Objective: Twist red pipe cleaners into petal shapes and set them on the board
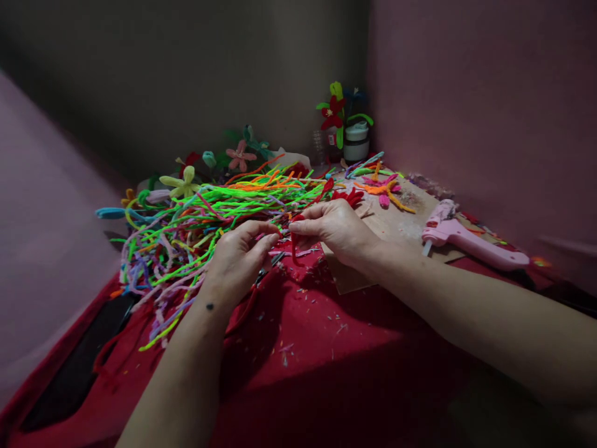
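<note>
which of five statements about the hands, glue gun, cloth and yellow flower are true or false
1. The right hand holds a red fuzzy stem in its fingers. True.
2. The left hand grips the pink plastic glue gun. False: neither hand touches it.
3. The glue gun lies to the right of both hands. True.
4. The scrap-strewn fabric cloth is blue. False: it is red.
5. The pale yellow fuzzy flower is left of the glue gun. True.
</note>
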### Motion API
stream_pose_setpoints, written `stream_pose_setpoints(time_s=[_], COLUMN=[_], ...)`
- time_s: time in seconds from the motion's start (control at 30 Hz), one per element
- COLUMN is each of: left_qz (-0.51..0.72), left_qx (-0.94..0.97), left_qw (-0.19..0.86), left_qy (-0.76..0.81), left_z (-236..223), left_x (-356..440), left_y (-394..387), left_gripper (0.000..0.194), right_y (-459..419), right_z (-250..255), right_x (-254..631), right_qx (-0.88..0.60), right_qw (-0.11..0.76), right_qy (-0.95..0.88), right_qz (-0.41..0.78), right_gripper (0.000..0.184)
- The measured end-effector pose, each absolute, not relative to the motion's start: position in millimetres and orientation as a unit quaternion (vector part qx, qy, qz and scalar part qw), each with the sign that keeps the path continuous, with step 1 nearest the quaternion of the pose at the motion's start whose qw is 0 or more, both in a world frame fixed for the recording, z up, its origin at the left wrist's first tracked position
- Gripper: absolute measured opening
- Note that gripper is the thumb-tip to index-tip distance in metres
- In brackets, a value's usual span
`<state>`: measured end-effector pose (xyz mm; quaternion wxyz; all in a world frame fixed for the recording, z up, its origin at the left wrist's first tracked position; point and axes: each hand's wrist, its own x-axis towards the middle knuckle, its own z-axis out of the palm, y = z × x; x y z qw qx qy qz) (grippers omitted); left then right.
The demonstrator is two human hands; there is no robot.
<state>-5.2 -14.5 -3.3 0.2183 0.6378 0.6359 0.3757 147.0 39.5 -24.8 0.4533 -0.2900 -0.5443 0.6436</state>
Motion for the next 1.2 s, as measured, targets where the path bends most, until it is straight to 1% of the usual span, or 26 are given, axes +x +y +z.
stream_pose_setpoints(time_s=[0.13,0.17,0.27,0.3,0.37,0.47,0.57,0.87,1.1,1.2], left_qz=[0.382,0.384,0.406,0.415,0.426,0.443,0.481,0.485,0.484,0.515], left_qx=[0.640,0.636,0.616,0.610,0.605,0.591,0.561,0.558,0.562,0.539], left_qw=[0.297,0.299,0.299,0.301,0.308,0.328,0.341,0.400,0.408,0.417], left_qy=[0.597,0.599,0.606,0.604,0.598,0.589,0.581,0.541,0.532,0.519], left_z=[-2.6,-3.7,-7.5,-8.4,-9.5,-9.7,-9.3,-8.6,-13.7,-13.8], left_x=[6.4,7.4,7.2,6.8,6.8,8.8,10.3,6.8,6.3,7.7], left_y=[-18.3,-18.3,-17.0,-16.5,-15.8,-15.7,-16.0,-16.1,-14.9,-13.9], left_gripper=[0.014,0.012,0.013,0.013,0.012,0.013,0.018,0.019,0.020,0.024], right_y=[37.7,37.1,35.6,35.2,34.5,33.1,30.5,26.9,30.6,29.4], right_z=[-27.0,-27.4,-28.0,-28.1,-27.9,-27.3,-25.7,-24.8,-33.5,-34.2], right_x=[145.7,145.2,143.4,142.8,141.8,141.3,141.8,141.6,141.6,139.8], right_qx=[-0.270,-0.264,-0.260,-0.268,-0.294,-0.327,-0.342,-0.339,-0.327,-0.335], right_qw=[0.450,0.453,0.463,0.461,0.448,0.443,0.454,0.452,0.450,0.457], right_qy=[-0.530,-0.517,-0.485,-0.484,-0.498,-0.532,-0.565,-0.616,-0.681,-0.677], right_qz=[0.666,0.676,0.695,0.695,0.681,0.643,0.597,0.549,0.476,0.469], right_gripper=[0.012,0.010,0.015,0.014,0.008,0.010,0.009,0.011,0.011,0.009])
